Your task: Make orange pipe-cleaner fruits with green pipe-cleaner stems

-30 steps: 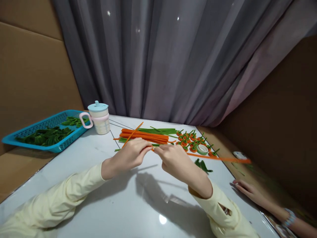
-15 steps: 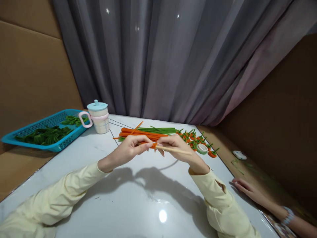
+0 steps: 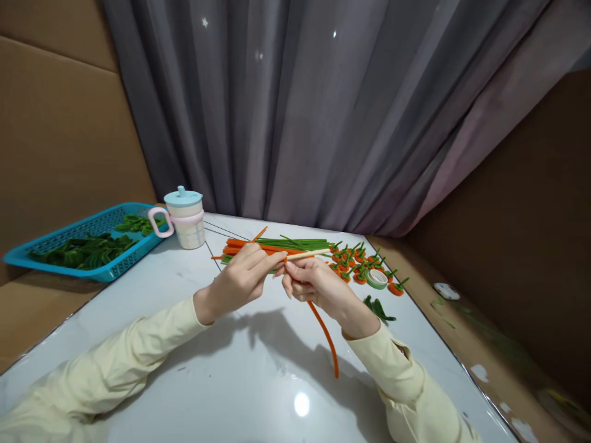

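My left hand (image 3: 242, 277) and my right hand (image 3: 311, 284) meet above the white table (image 3: 221, 369). Between their fingertips lies a thin wooden stick (image 3: 307, 253), pinched by both. An orange pipe cleaner (image 3: 325, 337) runs from my right hand's fingers and hangs down in a curve toward my right sleeve. Behind the hands lies a bundle of orange pipe cleaners (image 3: 240, 248) and green pipe cleaners (image 3: 295, 243). To the right sit several small orange flowers with green stems (image 3: 357, 266).
A blue tray (image 3: 76, 237) with green pieces stands at the left. A pale cup with a blue lid and pink handle (image 3: 184, 218) is beside it. A roll of green tape (image 3: 377, 279) and a few green leaves (image 3: 379, 309) lie right of my hands. A grey curtain hangs behind.
The orange pipe cleaner, earlier stretched out to the right, now hangs down from my right hand. The stick has swung to point away. The other person's hand at the right has left the view.
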A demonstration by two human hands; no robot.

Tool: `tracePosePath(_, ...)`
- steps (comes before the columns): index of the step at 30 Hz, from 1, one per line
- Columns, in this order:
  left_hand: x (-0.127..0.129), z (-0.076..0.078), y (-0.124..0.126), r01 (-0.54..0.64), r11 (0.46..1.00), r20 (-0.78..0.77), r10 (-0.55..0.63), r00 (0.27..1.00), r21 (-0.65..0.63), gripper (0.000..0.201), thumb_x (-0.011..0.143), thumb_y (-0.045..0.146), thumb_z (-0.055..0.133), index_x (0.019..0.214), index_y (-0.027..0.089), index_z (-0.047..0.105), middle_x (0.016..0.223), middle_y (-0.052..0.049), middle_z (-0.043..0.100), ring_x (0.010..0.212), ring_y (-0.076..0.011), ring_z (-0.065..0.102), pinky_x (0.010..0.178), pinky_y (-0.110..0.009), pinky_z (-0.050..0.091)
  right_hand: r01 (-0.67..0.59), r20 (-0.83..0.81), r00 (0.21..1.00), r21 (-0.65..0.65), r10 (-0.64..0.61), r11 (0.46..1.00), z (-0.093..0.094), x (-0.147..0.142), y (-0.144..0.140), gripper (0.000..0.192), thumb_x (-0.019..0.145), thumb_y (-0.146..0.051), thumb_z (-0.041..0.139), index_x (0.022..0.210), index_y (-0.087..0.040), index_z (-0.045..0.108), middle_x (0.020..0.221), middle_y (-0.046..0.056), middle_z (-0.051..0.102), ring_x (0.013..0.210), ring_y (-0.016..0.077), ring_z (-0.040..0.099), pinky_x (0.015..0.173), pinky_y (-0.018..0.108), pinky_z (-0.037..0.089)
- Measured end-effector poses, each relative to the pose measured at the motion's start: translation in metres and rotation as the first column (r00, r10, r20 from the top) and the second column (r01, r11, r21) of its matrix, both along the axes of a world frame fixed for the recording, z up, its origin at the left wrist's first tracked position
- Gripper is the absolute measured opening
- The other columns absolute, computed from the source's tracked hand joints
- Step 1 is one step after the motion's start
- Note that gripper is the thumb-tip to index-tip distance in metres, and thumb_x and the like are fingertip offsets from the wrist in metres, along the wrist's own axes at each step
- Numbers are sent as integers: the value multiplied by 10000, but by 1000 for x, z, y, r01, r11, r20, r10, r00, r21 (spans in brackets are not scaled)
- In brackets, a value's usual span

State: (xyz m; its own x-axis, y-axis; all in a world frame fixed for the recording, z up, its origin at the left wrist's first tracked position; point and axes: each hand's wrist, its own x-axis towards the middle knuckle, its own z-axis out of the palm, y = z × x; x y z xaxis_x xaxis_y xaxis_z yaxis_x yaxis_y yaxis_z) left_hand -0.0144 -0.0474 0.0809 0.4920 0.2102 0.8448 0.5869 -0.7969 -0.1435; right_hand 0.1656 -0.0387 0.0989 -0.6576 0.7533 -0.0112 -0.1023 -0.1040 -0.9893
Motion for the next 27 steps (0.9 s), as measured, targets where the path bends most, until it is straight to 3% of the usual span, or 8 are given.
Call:
tracePosePath(3,0,-1,3,-63,998,-20,63,998,30,297,854,27,392,1088,125,546,673,-46,536,648,-183,458,644,-318,449,68,213,969,273,-129,960,4,-2,-6,248,889,-283,412,751,-131,552,548,-12,528,404,57,238,411,207,189)
tracePosePath(7,1,-1,3,-134,988,-101,126,987,-74,247,860,50,394,975,114,603,671,-66,552,654,-199,470,618,-319,430,-88,470,732,783,-493,615,8,0,-15,206,738,11,408,697,-138,545,614,18,553,566,110,440,536,226,284)
tracePosePath(10,2,3,-1,-102,967,-149,68,986,-235,233,876,72,401,928,125,623,688,-68,581,664,-196,501,613,-306,425,-341,511,549,860,-661,381,9,6,-18,320,633,78,392,793,-122,584,695,53,588,628,144,485,541,250,252)
tracePosePath(13,3,11,-4,38,902,-91,-86,992,-430,194,897,105,434,897,141,624,741,-52,636,676,-163,551,633,-269,434,-451,516,507,841,-691,298,11,15,-13,369,626,89,378,821,-126,607,709,58,597,643,152,496,544,255,245)
tracePosePath(18,-2,20,-5,156,852,-30,-197,980,-500,208,919,150,428,864,147,629,706,-37,616,630,-134,544,595,-238,420,-288,464,684,880,-562,377,12,21,-4,336,661,83,383,753,-154,603,696,33,612,715,146,534,598,223,313)
tracePosePath(23,-9,18,-4,182,909,-154,-255,955,-374,230,927,131,389,979,142,612,696,-46,587,643,-153,488,614,-264,399,-141,471,867,545,-163,826,12,20,-3,229,866,-168,394,694,-150,545,507,-35,503,415,82,450,491,202,367)
tracePosePath(25,-9,18,-6,118,917,-205,-208,956,-380,223,932,153,395,1030,140,595,727,-52,593,668,-160,495,630,-268,401,-117,449,884,480,-129,869,11,22,-3,233,867,-208,406,698,-149,554,468,-57,437,375,70,368,439,193,331)
tracePosePath(27,-6,20,-9,28,902,-242,-145,959,-431,223,944,205,398,1048,144,585,759,-56,602,688,-164,516,640,-270,408,-74,436,871,571,-225,818,8,23,-5,218,826,-145,422,649,-151,549,454,-56,424,411,72,361,457,189,319)
